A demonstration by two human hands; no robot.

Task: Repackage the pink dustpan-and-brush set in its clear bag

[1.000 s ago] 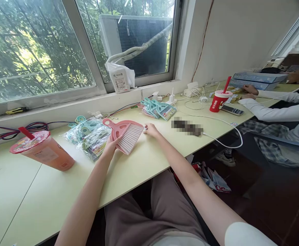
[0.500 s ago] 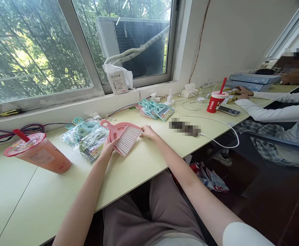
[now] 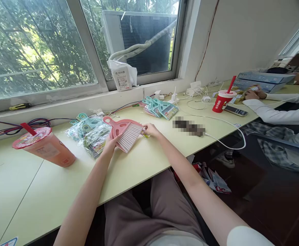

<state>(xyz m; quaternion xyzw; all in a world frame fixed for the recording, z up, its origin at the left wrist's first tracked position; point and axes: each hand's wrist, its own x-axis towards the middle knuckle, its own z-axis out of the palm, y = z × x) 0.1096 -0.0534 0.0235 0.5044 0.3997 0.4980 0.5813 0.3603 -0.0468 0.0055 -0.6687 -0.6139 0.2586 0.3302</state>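
Note:
A pink mini dustpan (image 3: 117,125) with a small white-bristled brush (image 3: 130,137) nested in it is held just above the table. My left hand (image 3: 110,143) is closed on its left side, thumb lying over the front. At the right edge of the set, my right hand (image 3: 151,130) pinches a small colourful printed card (image 3: 145,135), most of it covered by the fingers and the dustpan. Left of my left hand lie bagged dustpan sets (image 3: 95,136) in clear plastic. More turquoise sets (image 3: 161,107) lie further back, by the wall.
A large drink cup (image 3: 49,147) leans at the left. Cables (image 3: 24,125) run along the wall. To the right are a pixelated dark object (image 3: 189,126) with a white cord, a red cup (image 3: 221,100) and a phone (image 3: 235,110). A co-worker's hands (image 3: 255,92) handle items beyond.
More of the printed card shows at my right fingertips, beside the dustpan's edge. My left hand keeps its hold. The whole view has shifted slightly.

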